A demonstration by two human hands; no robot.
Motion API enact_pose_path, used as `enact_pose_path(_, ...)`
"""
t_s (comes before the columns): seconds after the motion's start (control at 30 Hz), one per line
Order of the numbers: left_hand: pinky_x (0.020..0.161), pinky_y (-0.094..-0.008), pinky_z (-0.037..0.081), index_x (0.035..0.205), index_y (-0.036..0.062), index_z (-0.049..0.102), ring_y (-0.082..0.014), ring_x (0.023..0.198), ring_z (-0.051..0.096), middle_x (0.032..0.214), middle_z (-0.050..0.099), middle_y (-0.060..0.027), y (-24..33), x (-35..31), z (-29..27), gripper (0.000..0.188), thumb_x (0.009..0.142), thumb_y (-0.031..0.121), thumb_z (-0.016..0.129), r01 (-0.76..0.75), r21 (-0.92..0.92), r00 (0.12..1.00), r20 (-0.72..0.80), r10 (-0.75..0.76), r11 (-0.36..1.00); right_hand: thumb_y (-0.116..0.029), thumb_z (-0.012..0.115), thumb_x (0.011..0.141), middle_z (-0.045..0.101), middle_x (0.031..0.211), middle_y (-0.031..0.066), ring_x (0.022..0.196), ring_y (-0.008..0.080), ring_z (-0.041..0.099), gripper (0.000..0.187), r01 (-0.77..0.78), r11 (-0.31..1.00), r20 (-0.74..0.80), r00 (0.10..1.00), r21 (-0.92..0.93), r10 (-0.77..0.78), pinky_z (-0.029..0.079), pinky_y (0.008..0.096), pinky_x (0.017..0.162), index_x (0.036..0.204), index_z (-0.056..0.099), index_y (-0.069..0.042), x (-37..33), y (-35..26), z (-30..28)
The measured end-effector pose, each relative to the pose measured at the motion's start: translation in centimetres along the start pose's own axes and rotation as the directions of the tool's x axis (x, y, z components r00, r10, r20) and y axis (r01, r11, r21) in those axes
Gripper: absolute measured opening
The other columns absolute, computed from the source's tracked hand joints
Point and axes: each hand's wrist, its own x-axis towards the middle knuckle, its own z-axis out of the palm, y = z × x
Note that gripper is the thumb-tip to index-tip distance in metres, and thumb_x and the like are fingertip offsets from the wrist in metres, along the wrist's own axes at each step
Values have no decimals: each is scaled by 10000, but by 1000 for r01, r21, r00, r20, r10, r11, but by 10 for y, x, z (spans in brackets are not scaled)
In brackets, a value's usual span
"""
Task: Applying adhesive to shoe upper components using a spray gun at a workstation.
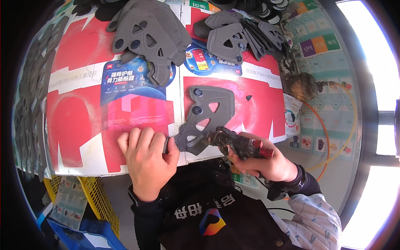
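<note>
Left hand [151, 160]: grip pinches the panel [221, 114], fingertips hidden from me.
Right hand [266, 160]: grip closed round a grimy gun [238, 143], trigger unseen.
Black pile [273, 16]: cut off.

White Chinese characters mark the blue panel [135, 88] and dark apron [250, 227]; gray ones cross the red-and-white tabletop [73, 125]; white Korean characters stand on the purple, orange and green banner [318, 45] at right.
</note>
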Motion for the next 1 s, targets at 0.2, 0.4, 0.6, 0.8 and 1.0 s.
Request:
enact_pose_path(0.2, 853, -442, 382, 715, 66, 557, -284, 820, 507, 793, 492, -76, 0, 0, 1, 237, 799, 143, 765, 2, 34, 1000, -1, -2, 999, -41, 703, 970, 684, 1007, -2, 786, 50, 596, 517, 16, 998, -50, 999, -55, -19, 434, 217, 580, 1460, 541, -39, -1, -5, -7)
enact_pose_path(0.4, 851, -444, 382, 716, 68, 543, -287, 818, 505, 791, 486, -80, 0, 1, 1, 247, 803, 144, 761, -3, 35, 1000, -6, 3, 999, -20, 686, 949, 668, 962, -5, 724, 49, 569, 369, -34, 999, -127, 991, -12, 32, 410, 217, 549, 1313, 629, -48, -1, -9, -13)
enact_pose_path(0.6, 851, -449, 382, 735, 63, 525, -307, 825, 506, 798, 487, -95, 1, 1, 0, 247, 825, 128, 746, -1, 26, 1000, 4, 1, 1000, 54, 642, 904, 645, 926, 1, 705, 58, 564, 289, 80, 995, -140, 988, 66, -70, 399, 222, 530, 1179, 641, -34, 2, -14, -17)
enact_pose_path(0.8, 858, -446, 383, 714, 68, 525, -292, 823, 505, 795, 479, -83, -1, 1, 2, 264, 817, 150, 754, 5, 30, 1000, 1, -5, 1000, 31, 628, 923, 631, 831, 34, 584, 66, 511, 236, 113, 992, -202, 974, 59, -99, 370, 232, 512, 1154, 643, -16, 5, -17, -24)
enact_pose_path(1.0, 850, -449, 383, 715, 68, 529, -294, 813, 501, 790, 478, -83, -1, 2, 1, 260, 816, 147, 755, 1, 25, 1000, 1, -1, 1000, 10, 641, 936, 618, 749, 56, 526, 76, 483, 190, 168, 986, -251, 955, 16, -158, 343, 243, 502, 1125, 644, -7, 10, -23, -26)
